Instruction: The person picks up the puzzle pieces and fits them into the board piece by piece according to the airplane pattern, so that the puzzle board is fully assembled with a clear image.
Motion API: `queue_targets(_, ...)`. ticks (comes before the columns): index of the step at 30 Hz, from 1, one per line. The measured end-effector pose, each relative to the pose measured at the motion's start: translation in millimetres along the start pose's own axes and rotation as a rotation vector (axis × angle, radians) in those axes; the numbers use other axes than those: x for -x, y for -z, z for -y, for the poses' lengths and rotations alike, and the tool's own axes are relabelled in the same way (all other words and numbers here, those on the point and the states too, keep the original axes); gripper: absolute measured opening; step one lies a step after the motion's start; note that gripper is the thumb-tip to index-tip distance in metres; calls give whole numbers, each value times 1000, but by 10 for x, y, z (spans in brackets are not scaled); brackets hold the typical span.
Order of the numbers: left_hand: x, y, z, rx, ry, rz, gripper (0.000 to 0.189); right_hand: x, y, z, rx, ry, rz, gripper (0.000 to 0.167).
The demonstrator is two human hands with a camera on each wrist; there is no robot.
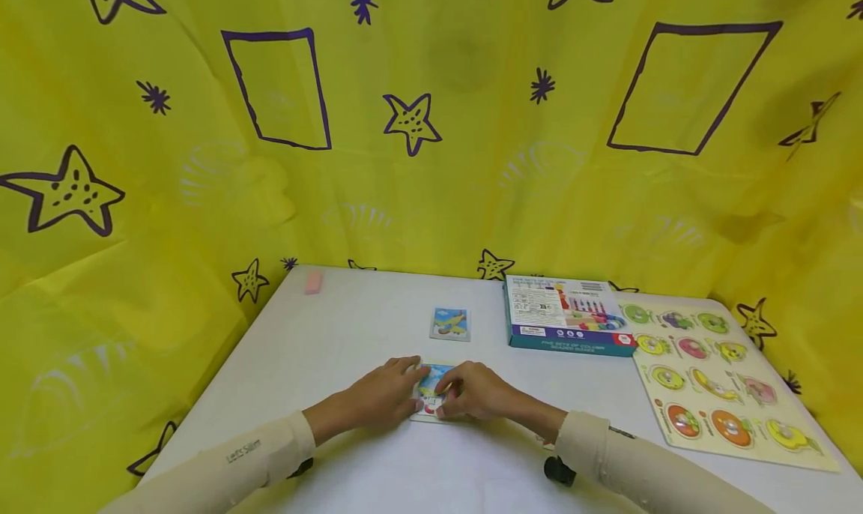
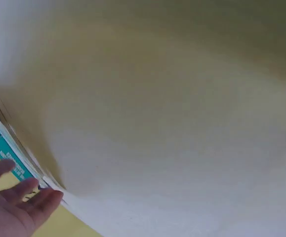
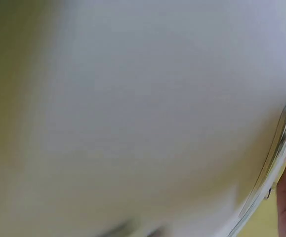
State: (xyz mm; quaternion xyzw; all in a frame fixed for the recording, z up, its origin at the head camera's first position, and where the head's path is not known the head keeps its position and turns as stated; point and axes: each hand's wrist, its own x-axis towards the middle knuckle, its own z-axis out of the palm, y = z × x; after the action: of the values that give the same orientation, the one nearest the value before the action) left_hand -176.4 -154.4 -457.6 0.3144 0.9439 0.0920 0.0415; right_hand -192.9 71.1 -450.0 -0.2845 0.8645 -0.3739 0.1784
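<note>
A small picture puzzle [image 1: 426, 416] with a blue, yellow and white picture lies on the table in the head view, between the two hands. My left hand [image 1: 387, 394] rests at its left side, fingertips at the upper left edge and thumb lower down. In the left wrist view its fingers [image 2: 46, 205] are spread and slightly bent beside the thin edge. From the right, my right hand [image 1: 480, 392] reaches over the puzzle with bent fingers, index fingertip and thumb on the picture. I cannot tell whether it pinches a piece.
Beyond the puzzle lies a small card-like picture [image 1: 450, 324] with a yellow airplane. At the back right is a flat box [image 1: 569, 315], beside a fruit knob-puzzle board [image 1: 688, 390]. A pink block [image 1: 313, 282] sits at the far left corner. A yellow patterned curtain [image 1: 418, 192] surrounds the white table [image 1: 350, 312].
</note>
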Motion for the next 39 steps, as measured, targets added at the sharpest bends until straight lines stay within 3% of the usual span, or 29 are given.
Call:
queue_targets(6,67,-3,14,-47,-96,81,60,160,189,-157,-65,45,37,26)
queue_targets(11,89,12,9,-56,-94,129,61,372,393,-319,-131,32,38,28)
queue_targets(21,90,8,9,-61,-86,150,61,899,693,-553,-89,-53,-31,27)
queue_targets(30,81,10,28,-74,-101,143,61,1297,619,-662,120,-148,-154,29)
queue_targets(39,85,27,19,-56,-96,156,61,1407,500,-636,179,-198,-193,27)
